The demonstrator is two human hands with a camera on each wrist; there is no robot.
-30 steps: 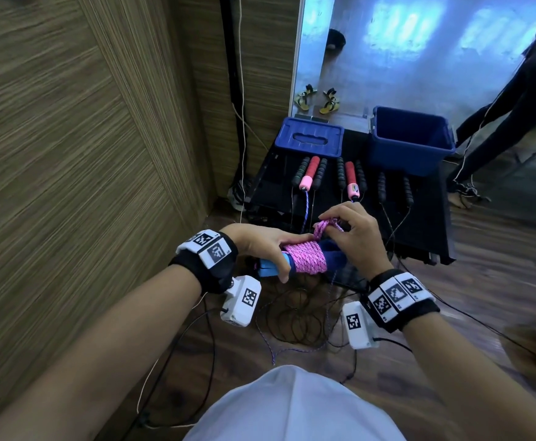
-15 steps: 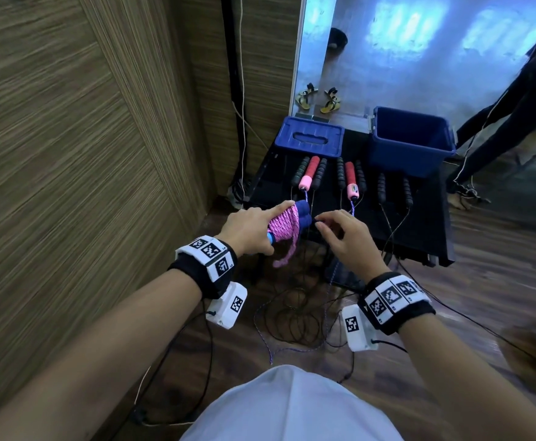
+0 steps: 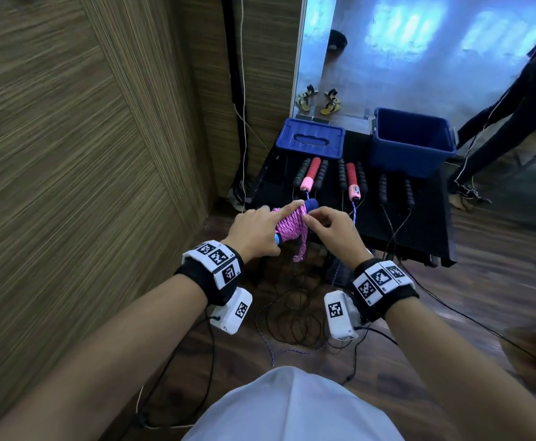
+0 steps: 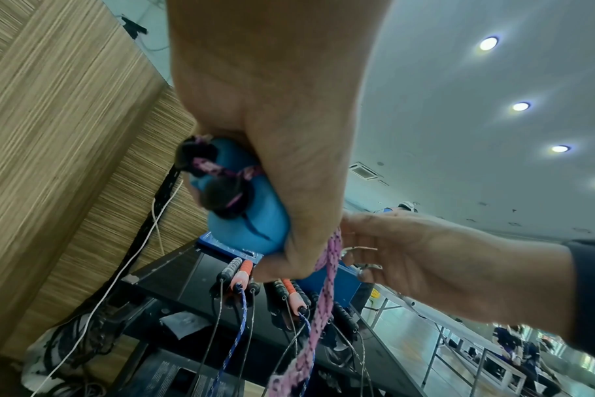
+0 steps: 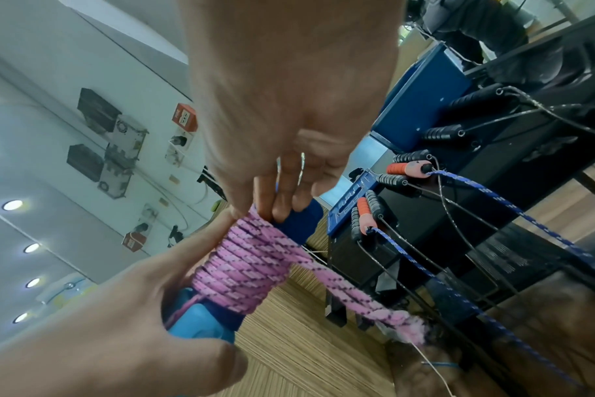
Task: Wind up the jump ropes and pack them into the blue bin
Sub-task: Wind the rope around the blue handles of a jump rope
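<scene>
Pink braided jump rope (image 5: 252, 266), wound round its blue handles, gripped by left hand (image 3: 257, 230) near the black bench (image 3: 425, 230); right hand (image 3: 330, 230) pinches its top coils; loose tail (image 5: 367, 300) untucked, tuck likely next, then far-right blue plastic bin (image 3: 413, 148).

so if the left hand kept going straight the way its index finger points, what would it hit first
Probably the red-and-pink rope handle on the black table, just beyond the left hand and its pink-wound rope bundle; depth is unclear, so the hand might pass above it.
</scene>
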